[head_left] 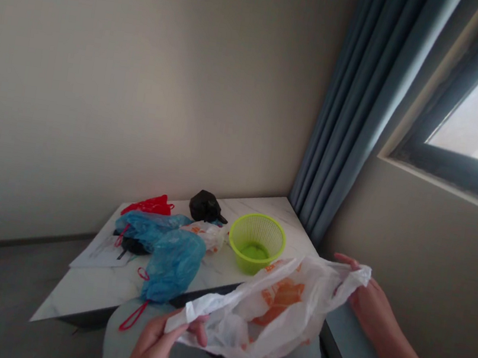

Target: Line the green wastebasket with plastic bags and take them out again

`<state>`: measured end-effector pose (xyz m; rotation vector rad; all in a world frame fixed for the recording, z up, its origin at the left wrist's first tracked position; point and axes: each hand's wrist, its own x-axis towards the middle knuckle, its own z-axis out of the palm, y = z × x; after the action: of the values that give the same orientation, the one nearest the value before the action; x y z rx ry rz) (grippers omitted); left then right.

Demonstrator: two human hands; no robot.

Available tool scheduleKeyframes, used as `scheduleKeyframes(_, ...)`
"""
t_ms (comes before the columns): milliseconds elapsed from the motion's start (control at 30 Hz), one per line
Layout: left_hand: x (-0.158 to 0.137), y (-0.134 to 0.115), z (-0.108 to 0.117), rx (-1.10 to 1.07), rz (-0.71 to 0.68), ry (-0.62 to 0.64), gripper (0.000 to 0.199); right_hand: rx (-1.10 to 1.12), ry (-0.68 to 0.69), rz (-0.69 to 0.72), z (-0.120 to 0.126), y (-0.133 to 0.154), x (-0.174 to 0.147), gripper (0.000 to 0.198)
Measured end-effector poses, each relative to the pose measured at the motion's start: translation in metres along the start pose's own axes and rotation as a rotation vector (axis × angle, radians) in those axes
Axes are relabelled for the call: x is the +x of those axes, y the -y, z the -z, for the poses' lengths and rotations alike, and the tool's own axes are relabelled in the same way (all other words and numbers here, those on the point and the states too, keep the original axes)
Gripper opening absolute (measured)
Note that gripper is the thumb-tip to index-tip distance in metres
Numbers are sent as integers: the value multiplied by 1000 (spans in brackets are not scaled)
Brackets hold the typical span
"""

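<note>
A white plastic bag [239, 323] with orange print is stretched sideways over my lap, between both hands. My left hand [162, 335] grips its left end, the thumb and fingers closed on the plastic. At the other end my right hand [365, 296] pinches the bag's upper right corner, partly hidden by the film. Behind the bag stands a light green plastic basket [260, 224], which looks bare inside. Left of my left hand, a crumpled blue plastic bag [175, 262] with red drawstrings hangs toward the table's front edge.
On the white marbled table [82, 293] lie another blue bag [146, 226], a red bag [152, 205], a knotted black bag [204, 205], a crumpled white-and-orange bag [210, 234] and paper [97, 253]. A blue curtain [348, 111] and window are on the right.
</note>
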<state>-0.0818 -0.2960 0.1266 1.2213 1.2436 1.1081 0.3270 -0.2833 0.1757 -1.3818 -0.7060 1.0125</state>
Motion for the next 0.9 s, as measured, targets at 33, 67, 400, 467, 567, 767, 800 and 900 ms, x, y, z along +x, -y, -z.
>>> scheduleKeyframes(33, 0, -3, -3, 5, -1, 51, 28, 64, 31, -12, -1, 0, 3, 46)
scheduleKeyframes(67, 1, -7, -6, 9, -12, 91, 27, 127, 61, -14, -3, 1, 6, 46)
scheduleKeyframes(400, 23, -47, -39, -23, -370, 37, 46, 379, 165, 223, -46, 20, 43, 33)
scheduleKeyframes(467, 43, -47, -46, 25, -418, -56, 40, 293, 111, 284, -54, 13, 61, 34)
scheduleKeyframes(567, 85, -29, -55, 169, -398, -198, 29, 66, 28, 368, -64, -6, 91, 34)
scheduleKeyframes(767, 162, 25, -72, 361, -205, -180, 31, -283, 103, 307, -84, -49, 150, 29)
scheduleKeyframes(800, 167, 28, -76, 406, -195, -171, 35, -338, 144, 250, -87, -54, 156, 27)
scheduleKeyframes(900, 168, 15, -87, 599, -212, -172, 49, -452, 234, 14, -95, -60, 165, 19)
